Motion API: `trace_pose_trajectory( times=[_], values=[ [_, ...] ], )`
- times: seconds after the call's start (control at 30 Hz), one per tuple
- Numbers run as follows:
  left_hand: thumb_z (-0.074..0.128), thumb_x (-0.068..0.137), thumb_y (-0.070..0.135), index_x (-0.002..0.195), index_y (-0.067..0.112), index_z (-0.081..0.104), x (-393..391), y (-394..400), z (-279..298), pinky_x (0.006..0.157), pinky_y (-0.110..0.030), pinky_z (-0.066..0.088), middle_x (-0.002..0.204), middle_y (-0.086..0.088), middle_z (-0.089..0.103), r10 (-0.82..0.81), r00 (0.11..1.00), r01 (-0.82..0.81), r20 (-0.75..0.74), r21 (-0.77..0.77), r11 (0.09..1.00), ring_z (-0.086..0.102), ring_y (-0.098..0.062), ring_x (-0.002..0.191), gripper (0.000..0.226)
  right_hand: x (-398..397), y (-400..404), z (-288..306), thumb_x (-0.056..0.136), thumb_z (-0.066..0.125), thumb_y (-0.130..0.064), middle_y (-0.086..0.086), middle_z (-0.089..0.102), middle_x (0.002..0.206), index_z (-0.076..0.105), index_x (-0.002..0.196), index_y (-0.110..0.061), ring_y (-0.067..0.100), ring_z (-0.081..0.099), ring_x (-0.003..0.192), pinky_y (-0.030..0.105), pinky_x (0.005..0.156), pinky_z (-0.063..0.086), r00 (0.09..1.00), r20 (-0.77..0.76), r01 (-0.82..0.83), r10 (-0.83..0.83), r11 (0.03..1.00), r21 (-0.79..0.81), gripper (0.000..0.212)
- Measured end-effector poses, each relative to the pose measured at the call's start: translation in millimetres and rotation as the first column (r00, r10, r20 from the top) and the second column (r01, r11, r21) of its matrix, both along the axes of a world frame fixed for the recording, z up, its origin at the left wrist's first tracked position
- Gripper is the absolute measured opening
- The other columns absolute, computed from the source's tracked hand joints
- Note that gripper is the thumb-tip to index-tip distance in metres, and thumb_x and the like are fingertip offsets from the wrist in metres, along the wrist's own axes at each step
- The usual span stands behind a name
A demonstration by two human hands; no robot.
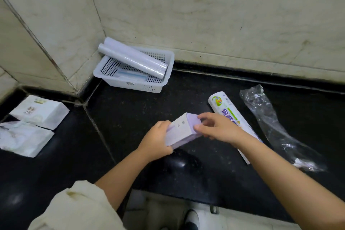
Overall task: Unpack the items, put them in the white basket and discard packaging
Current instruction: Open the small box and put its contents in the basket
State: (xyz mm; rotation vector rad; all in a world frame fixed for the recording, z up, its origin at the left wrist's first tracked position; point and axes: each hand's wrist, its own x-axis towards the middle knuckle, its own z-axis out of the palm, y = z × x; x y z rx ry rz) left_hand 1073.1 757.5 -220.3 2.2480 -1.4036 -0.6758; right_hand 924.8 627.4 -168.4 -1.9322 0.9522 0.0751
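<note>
- The pale purple box (182,130) sits mid-counter, held tilted just above the black countertop (130,110), between both hands.
- The left hand (158,141) wraps its fingers around the box's near end, gripping it.
- The right hand (217,127) pinches the box's far end between thumb and fingertips.
- Just behind the right hand lies a printed wrapped roll (226,110), partly hidden by the wrist and forearm.
- A crumpled clear plastic wrapper (270,123) lies to the right of that roll, apart from it.
- The white basket (138,82) stands in the far corner against the tiled wall (205,15), well apart from the box; two unwrapped rolls (134,59) rest slanted across its rim, over flat items inside.
- Two white packets (40,111) lie on the counter at the far left.
</note>
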Motion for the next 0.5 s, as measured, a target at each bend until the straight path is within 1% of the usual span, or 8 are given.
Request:
trace_pose_trajectory(
  times=[0.07,0.13,0.23,0.33,0.37,0.43,0.47,0.5],
  values=[
    [0.065,0.077,0.02,0.121,0.014,0.047,-9,7,-7,0.081,-0.018,0.035,0.125,-0.001,0.045,-0.036,0.999,0.037,-0.011,0.044,0.998,0.049,-0.016,0.11,0.048,-6,11,-6,0.081,0.064,-0.039,0.002,0.06,0.102,0.05,0.122,-0.015,0.015,0.055,0.086,0.026,0.077,0.042,0.987,-0.152,-0.065,0.047,0.991,-0.117,0.049],
    [0.064,0.078,0.02,0.127,0.017,0.045,-14,11,-14,0.084,-0.016,0.032,0.131,-0.001,0.043,-0.051,0.997,0.057,-0.064,0.093,0.994,0.047,-0.014,0.114,0.052,-8,19,-15,0.08,0.064,-0.04,0.006,0.059,0.106,0.05,0.112,-0.014,0.018,0.054,0.087,0.029,0.076,0.043,0.975,-0.22,-0.052,0.033,0.995,-0.083,0.044],
    [0.068,0.075,0.02,0.129,0.021,0.044,-8,9,-13,0.082,-0.016,0.03,0.13,0.0,0.044,-0.018,0.993,0.034,-0.114,0.134,0.99,0.045,-0.01,0.109,0.059,-1,20,-17,0.077,0.064,-0.034,0.007,0.057,0.096,0.049,0.095,-0.014,0.022,0.055,0.074,0.033,0.065,0.046,0.977,-0.201,0.073,-0.069,0.997,0.01,0.031],
    [0.07,0.073,0.021,0.13,0.021,0.042,-3,5,-12,0.081,-0.017,0.031,0.129,0.001,0.044,-0.009,0.996,0.023,-0.086,0.162,0.987,0.045,-0.01,0.105,0.064,6,17,-13,0.076,0.064,-0.031,0.005,0.055,0.09,0.055,0.1,-0.009,0.021,0.053,0.071,0.031,0.063,0.045,0.973,-0.209,0.101,-0.101,0.995,-0.014,0.033],
    [0.071,0.072,0.021,0.129,0.022,0.042,-4,6,-12,0.08,-0.018,0.032,0.128,0.001,0.045,-0.002,0.997,0.016,-0.081,0.172,0.985,0.044,-0.009,0.102,0.064,7,17,-12,0.076,0.063,-0.029,0.004,0.054,0.083,0.057,0.095,-0.009,0.02,0.051,0.065,0.029,0.061,0.043,0.972,-0.209,0.106,-0.108,0.994,-0.021,0.028],
    [0.072,0.073,0.022,0.128,0.023,0.042,-12,10,-16,0.08,-0.018,0.033,0.126,0.001,0.045,-0.001,0.998,0.014,-0.07,0.181,0.983,0.045,-0.009,0.101,0.063,3,21,-11,0.075,0.062,-0.024,0.003,0.047,0.065,0.055,0.07,-0.012,0.015,0.043,0.052,0.025,0.054,0.035,0.969,-0.229,0.082,-0.088,0.996,-0.038,0.015],
    [0.073,0.073,0.022,0.128,0.024,0.042,-18,14,-17,0.081,-0.018,0.033,0.126,0.001,0.045,0.001,0.998,0.011,-0.065,0.181,0.984,0.046,-0.01,0.104,0.063,-1,24,-10,0.075,0.061,-0.023,0.004,0.043,0.059,0.052,0.061,-0.012,0.014,0.039,0.048,0.024,0.052,0.032,0.967,-0.245,0.065,-0.074,0.997,-0.046,0.02],
    [0.073,0.073,0.021,0.129,0.024,0.041,-19,13,-18,0.082,-0.018,0.033,0.126,0.001,0.045,-0.005,0.998,0.016,-0.063,0.17,0.985,0.047,-0.012,0.108,0.064,-3,23,-9,0.076,0.061,-0.023,0.006,0.042,0.057,0.053,0.058,-0.009,0.014,0.037,0.046,0.024,0.051,0.031,0.965,-0.252,0.062,-0.074,0.997,-0.054,0.024]
  ],
)
